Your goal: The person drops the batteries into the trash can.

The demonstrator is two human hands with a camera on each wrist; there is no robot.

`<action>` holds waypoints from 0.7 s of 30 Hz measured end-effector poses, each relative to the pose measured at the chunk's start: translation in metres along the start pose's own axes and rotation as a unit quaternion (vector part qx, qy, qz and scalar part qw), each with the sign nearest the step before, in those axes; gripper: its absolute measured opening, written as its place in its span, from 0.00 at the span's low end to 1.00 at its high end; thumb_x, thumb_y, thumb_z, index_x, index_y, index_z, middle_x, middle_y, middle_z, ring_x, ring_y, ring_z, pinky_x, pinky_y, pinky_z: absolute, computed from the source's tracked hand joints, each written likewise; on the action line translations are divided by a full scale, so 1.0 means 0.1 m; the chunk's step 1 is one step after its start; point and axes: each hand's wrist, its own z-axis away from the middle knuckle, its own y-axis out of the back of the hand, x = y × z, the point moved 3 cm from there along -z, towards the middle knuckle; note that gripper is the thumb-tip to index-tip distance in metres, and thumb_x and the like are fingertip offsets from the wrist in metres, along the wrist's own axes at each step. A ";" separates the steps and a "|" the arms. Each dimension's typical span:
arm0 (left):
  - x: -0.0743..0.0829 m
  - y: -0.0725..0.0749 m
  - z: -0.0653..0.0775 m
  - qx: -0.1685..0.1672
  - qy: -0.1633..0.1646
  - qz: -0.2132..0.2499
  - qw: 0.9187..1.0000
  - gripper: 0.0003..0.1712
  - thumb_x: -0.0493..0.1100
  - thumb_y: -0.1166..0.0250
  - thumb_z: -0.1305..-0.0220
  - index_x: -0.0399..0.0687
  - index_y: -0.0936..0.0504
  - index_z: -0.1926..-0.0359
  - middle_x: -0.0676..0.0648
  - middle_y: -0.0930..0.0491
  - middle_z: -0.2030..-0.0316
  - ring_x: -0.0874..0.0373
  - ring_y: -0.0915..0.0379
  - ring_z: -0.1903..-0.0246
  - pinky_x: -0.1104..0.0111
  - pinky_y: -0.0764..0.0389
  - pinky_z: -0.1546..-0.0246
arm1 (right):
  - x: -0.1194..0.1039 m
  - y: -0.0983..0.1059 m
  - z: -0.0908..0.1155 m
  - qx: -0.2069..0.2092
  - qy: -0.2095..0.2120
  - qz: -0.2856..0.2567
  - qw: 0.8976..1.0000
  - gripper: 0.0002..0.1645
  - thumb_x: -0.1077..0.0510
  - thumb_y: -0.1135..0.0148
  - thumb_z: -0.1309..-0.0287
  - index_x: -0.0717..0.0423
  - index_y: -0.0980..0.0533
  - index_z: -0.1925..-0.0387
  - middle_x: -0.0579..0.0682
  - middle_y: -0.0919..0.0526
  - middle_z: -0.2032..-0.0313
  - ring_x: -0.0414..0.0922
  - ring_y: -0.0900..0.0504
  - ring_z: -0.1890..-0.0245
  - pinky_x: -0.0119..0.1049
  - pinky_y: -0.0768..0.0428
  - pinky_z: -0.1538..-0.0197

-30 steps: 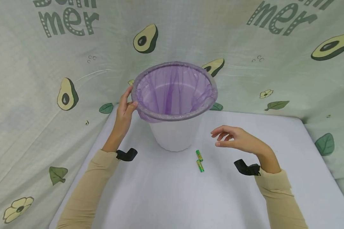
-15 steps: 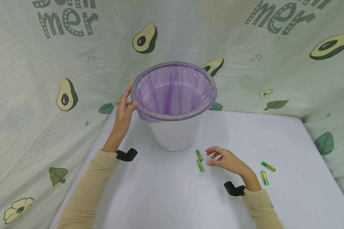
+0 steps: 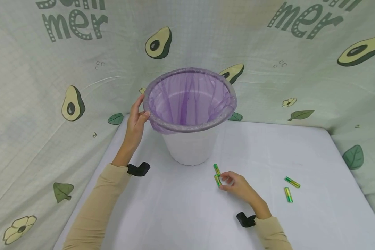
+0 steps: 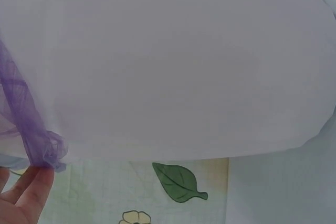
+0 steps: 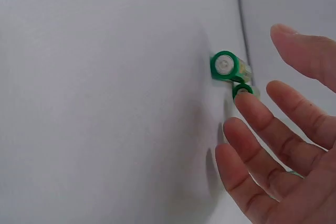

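A white trash bin [image 3: 190, 147] lined with a purple bag [image 3: 187, 100] stands upright at the back of the table. My left hand [image 3: 134, 128] holds its rim on the left side, thumb at the front and fingers behind. The left wrist view has those fingertips at the bunched bag edge [image 4: 37, 129]. Two green-yellow batteries lie end to end in front of the bin, a nearer battery [image 3: 217, 181] and a farther battery [image 3: 217, 169]. My right hand [image 3: 237, 185] is right beside the nearer one, thumb and fingers apart; the right wrist view shows the battery ends [image 5: 224, 65] between them.
Two more batteries lie farther right, an upper battery [image 3: 292, 182] and a lower battery [image 3: 288, 194]. A white cloth covers the table [image 3: 175, 215]. Behind and to the left hangs a curtain [image 3: 112, 52] printed with avocados and leaves.
My right hand has come down and leftward to the batteries in front of the bin, uncovering two batteries at the right. My left hand and the bin have stayed still.
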 end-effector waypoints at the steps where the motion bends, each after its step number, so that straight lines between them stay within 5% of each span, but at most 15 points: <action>1: 0.00 0.00 0.00 0.000 0.000 0.000 1.000 0.34 0.42 0.53 0.35 0.55 0.47 0.29 0.53 0.49 0.30 0.61 0.33 0.51 0.66 0.33 0.44 | 0.01 -0.02 0.00 0.005 0.000 0.000 1.000 0.26 0.57 0.32 0.52 0.66 0.26 0.52 0.55 0.20 0.60 0.48 0.26 0.61 0.30 0.26 0.62; 21: -0.01 0.00 0.00 -0.007 0.010 -0.006 1.000 0.34 0.43 0.53 0.35 0.56 0.48 0.28 0.55 0.50 0.30 0.60 0.34 0.50 0.62 0.34 0.41 | -0.01 -0.25 -0.08 0.053 -0.066 0.091 0.992 0.14 0.67 0.35 0.54 0.60 0.24 0.62 0.47 0.27 0.71 0.41 0.31 0.70 0.33 0.29 0.66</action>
